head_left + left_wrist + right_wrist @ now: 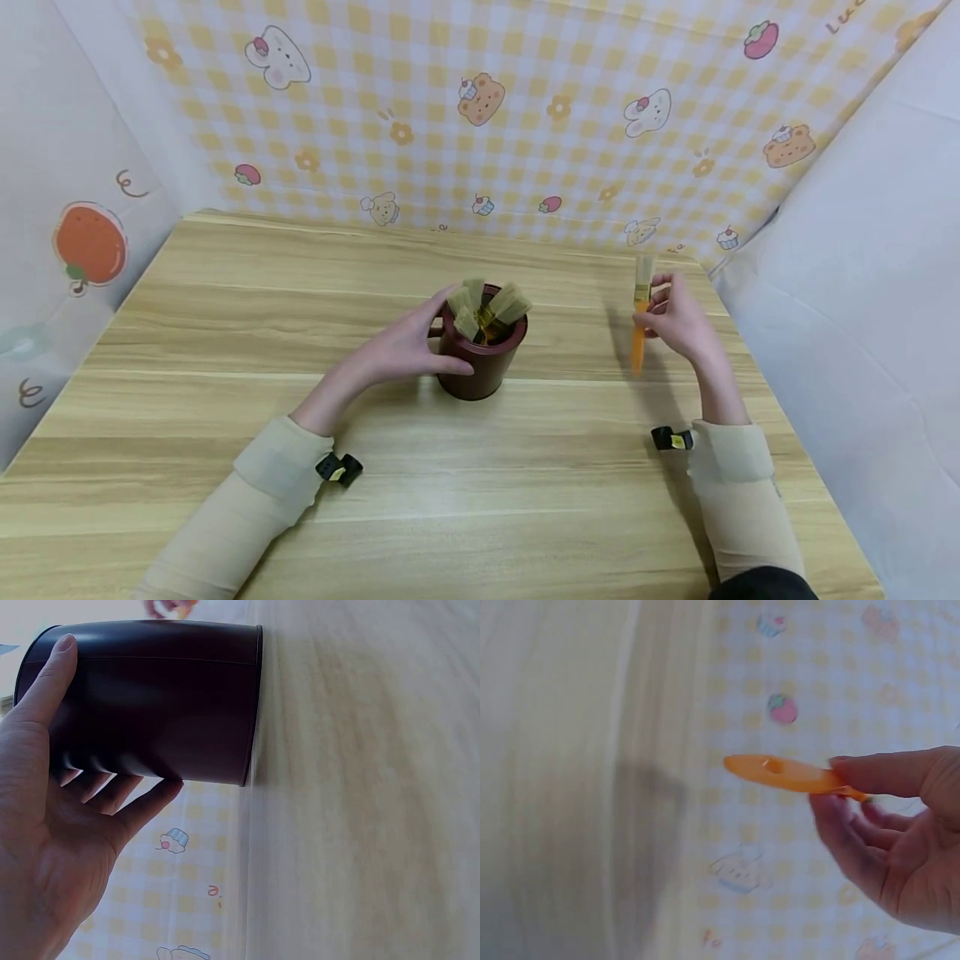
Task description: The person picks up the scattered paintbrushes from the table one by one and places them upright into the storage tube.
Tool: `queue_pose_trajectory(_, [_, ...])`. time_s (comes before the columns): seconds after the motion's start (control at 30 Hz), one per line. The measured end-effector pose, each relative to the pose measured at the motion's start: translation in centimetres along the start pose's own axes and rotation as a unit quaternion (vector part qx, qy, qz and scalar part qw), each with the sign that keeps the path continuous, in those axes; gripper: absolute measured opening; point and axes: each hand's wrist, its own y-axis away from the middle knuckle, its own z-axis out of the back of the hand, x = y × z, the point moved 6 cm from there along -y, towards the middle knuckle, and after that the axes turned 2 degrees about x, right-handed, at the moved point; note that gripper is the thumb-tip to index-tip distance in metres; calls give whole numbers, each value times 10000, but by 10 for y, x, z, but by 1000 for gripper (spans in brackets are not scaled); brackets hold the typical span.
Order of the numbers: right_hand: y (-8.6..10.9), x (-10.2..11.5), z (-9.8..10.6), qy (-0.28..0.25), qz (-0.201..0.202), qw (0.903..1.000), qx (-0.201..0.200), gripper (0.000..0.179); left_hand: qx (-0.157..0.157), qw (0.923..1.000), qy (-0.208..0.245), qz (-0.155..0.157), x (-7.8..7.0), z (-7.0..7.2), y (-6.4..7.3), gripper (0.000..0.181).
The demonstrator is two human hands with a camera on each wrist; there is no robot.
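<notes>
Bristles up, several paintbrushes [510, 303] stand in a dark brown cylindrical brush holder [480, 367] near the middle of the table. My left hand [405, 343] grips the holder from its left side, the thumb across the near wall and the fingers round the far wall. The left wrist view shows the holder's smooth dark side [150, 705] between thumb and fingers. Off to the right, my right hand [678, 321] pinches a single paintbrush [638, 337] by its orange handle, pale bristles pointing up. That handle [780, 772] appears above the table in the right wrist view.
The wood-grain table [480, 500] reaches back to a yellow checked cloth [525, 150] with cartoon prints. White sheeting hangs at the left [45, 150] and right [862, 275]. A small black device [339, 469] sits at the left cuff, another device [672, 438] at the right.
</notes>
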Motion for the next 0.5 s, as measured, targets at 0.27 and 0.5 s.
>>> queue_pose_trajectory(0.27, [24,51,8,-1341,1009,9767,-1337,51,-81,9999,-137,31,0,1,0,114])
queue_pose_trajectory(0.5, [53,95,-4,-3022,2510,9006,-1858,42,-105,9998,-155,73,0,1,1,114])
